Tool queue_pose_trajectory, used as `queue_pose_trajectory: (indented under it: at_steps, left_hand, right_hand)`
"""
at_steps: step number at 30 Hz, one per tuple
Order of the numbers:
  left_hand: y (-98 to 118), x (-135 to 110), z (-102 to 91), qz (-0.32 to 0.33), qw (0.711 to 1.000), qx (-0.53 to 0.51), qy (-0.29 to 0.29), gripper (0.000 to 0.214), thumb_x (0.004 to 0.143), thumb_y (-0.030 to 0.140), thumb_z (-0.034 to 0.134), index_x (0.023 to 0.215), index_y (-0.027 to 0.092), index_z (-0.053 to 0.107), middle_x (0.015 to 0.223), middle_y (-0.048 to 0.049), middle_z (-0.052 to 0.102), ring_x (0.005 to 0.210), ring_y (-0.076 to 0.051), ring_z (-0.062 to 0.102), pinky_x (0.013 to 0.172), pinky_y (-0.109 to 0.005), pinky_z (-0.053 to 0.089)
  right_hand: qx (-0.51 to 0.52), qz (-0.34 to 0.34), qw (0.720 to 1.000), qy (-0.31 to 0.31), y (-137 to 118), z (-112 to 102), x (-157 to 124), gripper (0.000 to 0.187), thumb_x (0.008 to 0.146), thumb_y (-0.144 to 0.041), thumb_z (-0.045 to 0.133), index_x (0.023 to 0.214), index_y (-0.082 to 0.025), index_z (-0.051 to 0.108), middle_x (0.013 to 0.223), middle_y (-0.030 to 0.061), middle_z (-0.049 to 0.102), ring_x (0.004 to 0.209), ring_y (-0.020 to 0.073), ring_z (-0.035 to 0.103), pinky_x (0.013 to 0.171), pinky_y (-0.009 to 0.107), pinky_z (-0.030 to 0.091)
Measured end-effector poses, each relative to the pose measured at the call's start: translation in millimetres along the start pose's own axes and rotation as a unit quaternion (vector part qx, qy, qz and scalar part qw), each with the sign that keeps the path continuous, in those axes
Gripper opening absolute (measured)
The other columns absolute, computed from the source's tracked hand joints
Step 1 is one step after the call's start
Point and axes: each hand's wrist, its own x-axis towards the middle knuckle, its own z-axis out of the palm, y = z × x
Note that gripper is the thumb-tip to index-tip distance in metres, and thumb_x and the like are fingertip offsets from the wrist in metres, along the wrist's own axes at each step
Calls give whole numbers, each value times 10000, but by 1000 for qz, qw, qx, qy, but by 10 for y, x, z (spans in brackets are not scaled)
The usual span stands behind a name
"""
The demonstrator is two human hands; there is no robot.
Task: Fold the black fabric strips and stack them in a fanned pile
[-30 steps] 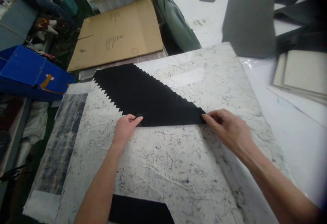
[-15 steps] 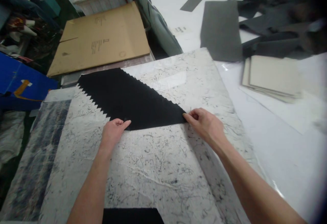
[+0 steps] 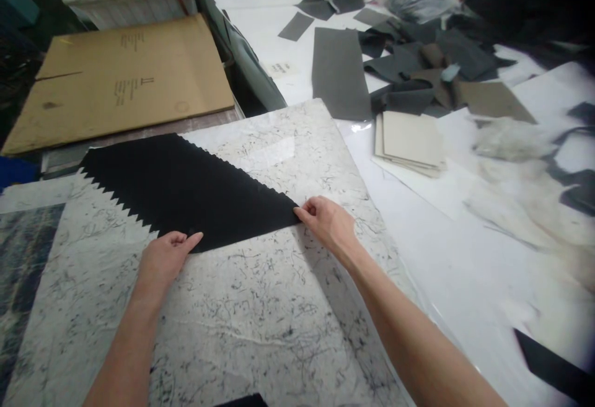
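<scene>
A black fabric piece [image 3: 181, 190] with zigzag edges along both long sides lies over a white board [image 3: 242, 308] covered in dark scribble-like marks. At its near left corner, my left hand [image 3: 167, 258] pinches the fabric between thumb and fingers. My right hand [image 3: 325, 221] grips the near right corner in the same way. Between the two hands the near edge runs almost straight. Part of another black piece [image 3: 244, 401] shows at the bottom edge of the view.
Left of the board's far end lies a flat cardboard sheet [image 3: 125, 78]. On the white table [image 3: 418, 252] to the right are a grey sheet [image 3: 339, 72], a stack of cream cards [image 3: 411, 140] and a heap of dark scraps [image 3: 418, 66]. A black strip [image 3: 553, 363] lies at lower right.
The camera view has turned to the right, so the board and both hands appear further left. Both hands keep their hold on the fabric's near corners.
</scene>
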Motion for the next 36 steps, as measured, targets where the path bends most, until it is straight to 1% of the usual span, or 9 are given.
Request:
queue_pose_trajectory:
  at_steps: [4,7,10,13,18,21,27,30,36]
  left_hand:
    - [37,-58,-18,15,998,62,30,444,788,682,605,758,240,595,553,23,579,567,-196,572,588,-287,364]
    - [79,-200,21,35,980,138,140,420,831,646,601,947,242,603,732,-25,659,679,-235,611,608,-298,378]
    - [85,-381,143,174,935,206,229,259,941,393,560,1120,211,596,1014,-100,687,922,-266,626,729,-341,441]
    - [1,-520,278,327,888,239,216,300,936,136,497,1205,181,619,1163,-130,674,1075,-293,589,873,-409,448]
    - [-245,-801,269,351,895,174,213,400,919,66,477,1283,173,604,1290,-136,653,1170,-314,572,998,-510,415]
    - [-384,-1104,209,343,908,125,204,363,933,74,466,1253,173,607,1231,-131,678,1183,-296,577,1015,-517,423]
    - [-682,-1777,196,319,935,0,153,250,939,153,512,1150,230,621,1118,-91,682,1073,-236,634,956,-419,519]
    - [-874,-2019,148,275,954,-25,113,184,945,198,527,1100,235,620,1084,-79,668,1031,-220,646,905,-383,551]
    - [-1109,-2428,54,270,962,-14,-39,136,948,292,578,1068,239,613,1053,-63,639,985,-204,641,848,-345,559]
  right_hand:
    - [-2,5,1000,5,-12,6,-3,266,852,-459,564,718,-239,630,783,26,660,699,177,536,564,299,244]
    - [10,15,1000,8,-20,4,-21,243,840,-465,577,758,-244,636,781,18,667,690,179,552,569,297,256]
    - [15,37,999,8,4,15,-31,256,826,-504,595,851,-255,648,783,12,674,697,192,571,582,294,277]
    - [24,38,999,22,69,65,-15,314,832,-523,583,983,-253,641,765,17,659,698,208,576,591,296,301]
    - [134,18,988,78,154,90,-43,342,772,-397,660,1069,-237,608,655,-45,533,598,160,513,612,315,368]
    - [273,26,952,137,169,17,-88,325,777,-384,686,1055,-230,619,660,-46,497,571,137,458,609,334,380]
    - [497,99,820,265,155,-171,-421,264,776,-426,704,912,-240,574,738,-19,470,578,133,412,541,345,384]
    - [440,88,864,228,150,-166,-944,275,801,-444,713,965,-238,635,748,-2,534,610,152,471,579,357,421]
    - [297,-29,955,5,263,57,-2204,216,905,-430,622,1002,-237,636,860,30,634,736,173,584,694,335,497]
